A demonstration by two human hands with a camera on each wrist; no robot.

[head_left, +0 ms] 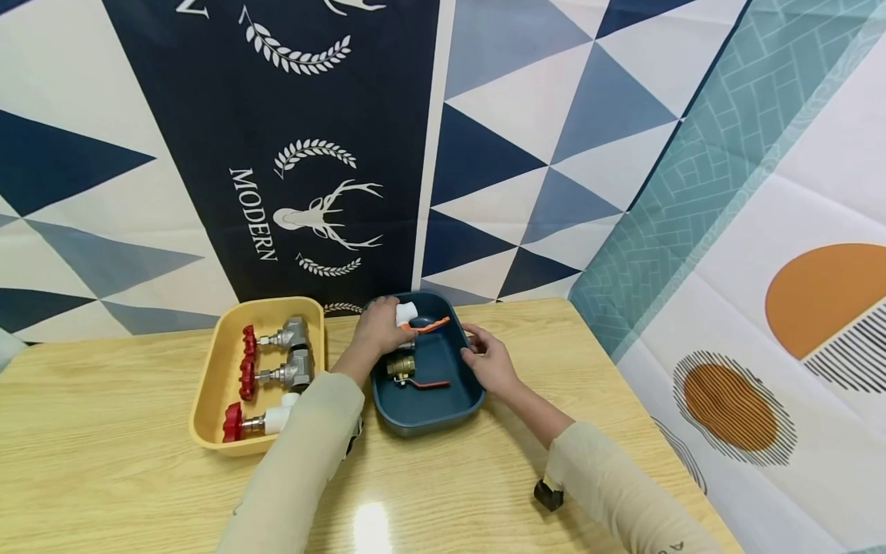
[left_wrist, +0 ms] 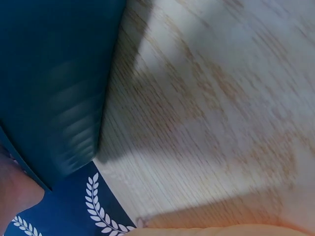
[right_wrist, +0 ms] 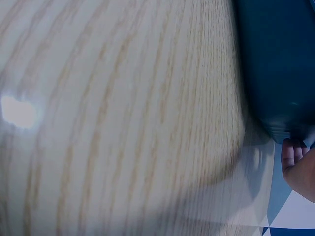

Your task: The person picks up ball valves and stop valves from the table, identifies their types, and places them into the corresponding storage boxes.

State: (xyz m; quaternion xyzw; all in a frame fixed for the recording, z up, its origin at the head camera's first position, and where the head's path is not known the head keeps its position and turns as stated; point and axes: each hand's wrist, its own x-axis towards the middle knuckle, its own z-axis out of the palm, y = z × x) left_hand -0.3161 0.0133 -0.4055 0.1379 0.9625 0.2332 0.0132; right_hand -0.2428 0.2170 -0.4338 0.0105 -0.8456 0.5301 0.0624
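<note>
My left hand point(head_left: 379, 331) reaches over the left rim of a dark blue plastic bin point(head_left: 432, 400) and holds a white ball valve point(head_left: 406, 312) with an orange lever point(head_left: 434, 325). Its fingertips are partly hidden. Below it in the bin lies a brass ball valve point(head_left: 401, 365) with a red lever point(head_left: 431, 384); another metal piece shows only partly beside the hand. At the bin's right rim, my right hand point(head_left: 490, 362) grips the edge, thumb near the top and fingers on the outer wall. In the right wrist view, those fingers point(right_wrist: 297, 151) touch the bin's outside.
Left of the blue bin stands a yellow bin point(head_left: 208, 385) with several red-handwheel valves, metal and white. A small black and yellow object point(head_left: 549, 494) lies by the right sleeve. Another dark item point(head_left: 354, 435) is mostly hidden by the left sleeve. Patterned cloth hangs behind the wooden table point(head_left: 104, 446).
</note>
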